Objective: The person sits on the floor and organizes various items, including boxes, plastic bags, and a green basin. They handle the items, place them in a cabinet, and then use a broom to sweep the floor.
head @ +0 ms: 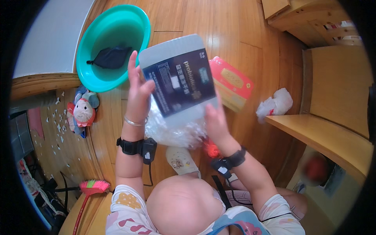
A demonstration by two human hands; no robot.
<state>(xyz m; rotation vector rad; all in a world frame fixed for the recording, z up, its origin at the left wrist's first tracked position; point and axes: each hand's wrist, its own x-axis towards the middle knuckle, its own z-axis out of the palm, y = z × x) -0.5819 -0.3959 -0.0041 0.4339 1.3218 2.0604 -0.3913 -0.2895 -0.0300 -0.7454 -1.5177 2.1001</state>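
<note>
A dark blue and white cardboard box with printed writing is held up in front of me, tilted, between both hands. My left hand is at its left edge, with the thumb over the front and the index finger pointing up. At the lower right edge, my right hand grips the box and is blurred. Below the box, a clear plastic bag lies crumpled on the floor, partly hidden. A red and gold carton sits behind the right side of the box. Something bright red shows beside my right wrist.
At the upper left stands a green plastic basin holding a dark cloth item. A plush toy, paper scraps and a pink broom are on the left. On the right are a white plastic bag and a wooden board.
</note>
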